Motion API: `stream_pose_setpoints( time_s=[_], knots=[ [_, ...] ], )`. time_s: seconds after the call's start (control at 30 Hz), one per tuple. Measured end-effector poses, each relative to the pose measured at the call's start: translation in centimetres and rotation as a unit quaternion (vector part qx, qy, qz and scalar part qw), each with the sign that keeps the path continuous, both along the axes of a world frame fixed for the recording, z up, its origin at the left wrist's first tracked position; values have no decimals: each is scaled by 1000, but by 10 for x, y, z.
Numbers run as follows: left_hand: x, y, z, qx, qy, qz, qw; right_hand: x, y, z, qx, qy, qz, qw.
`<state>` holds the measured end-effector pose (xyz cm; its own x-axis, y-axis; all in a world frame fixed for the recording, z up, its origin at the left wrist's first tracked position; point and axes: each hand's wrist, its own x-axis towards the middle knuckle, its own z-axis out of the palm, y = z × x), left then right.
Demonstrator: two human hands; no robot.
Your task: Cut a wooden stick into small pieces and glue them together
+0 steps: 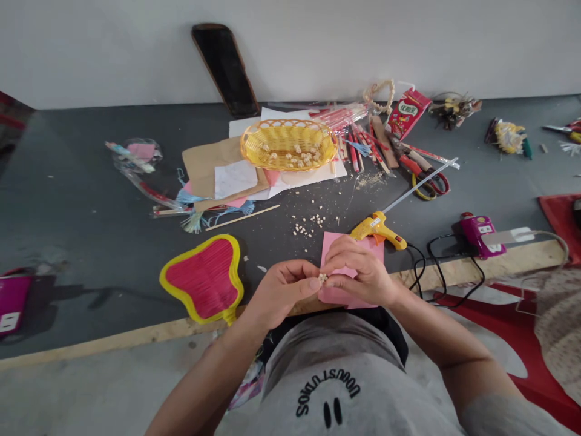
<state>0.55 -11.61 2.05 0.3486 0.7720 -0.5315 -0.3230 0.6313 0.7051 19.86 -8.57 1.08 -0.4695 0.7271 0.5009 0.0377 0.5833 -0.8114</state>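
Between the fingertips of both hands is a small cluster of pale wooden bits [322,278]. My left hand [288,287] pinches it from the left, and my right hand [358,272] pinches it from the right. Under my right hand lies a pink paper sheet [330,242] at the table's front edge. Just beyond it a yellow glue gun [376,229] rests on its side. Loose small wooden pieces [308,226] are scattered ahead of my hands. Farther back, a yellow woven basket [288,130] holds several similar clusters.
A red and yellow fan [204,278] lies at left, near a thin stick [242,218]. Scissors [429,181], a red drink carton [408,113] and red-wrapped sticks are at back right. A phone [226,69] leans on the wall. Black cables run to a purple power box [483,235].
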Motion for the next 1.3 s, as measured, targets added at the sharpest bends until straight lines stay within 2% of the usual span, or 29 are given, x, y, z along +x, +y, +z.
stream_pose_setpoints(
  time_s=[0.63,1.17,1.3],
  knots=[
    [2,-1,0,33,46,-6,998,0,0,1,20,-7,1,1000],
    [4,-3,-1,32,36,-2,999,1,0,0,47,-30,-24,998],
    [6,-3,-1,24,7,13,1000,3,-1,0,39,-37,-25,998]
  ],
)
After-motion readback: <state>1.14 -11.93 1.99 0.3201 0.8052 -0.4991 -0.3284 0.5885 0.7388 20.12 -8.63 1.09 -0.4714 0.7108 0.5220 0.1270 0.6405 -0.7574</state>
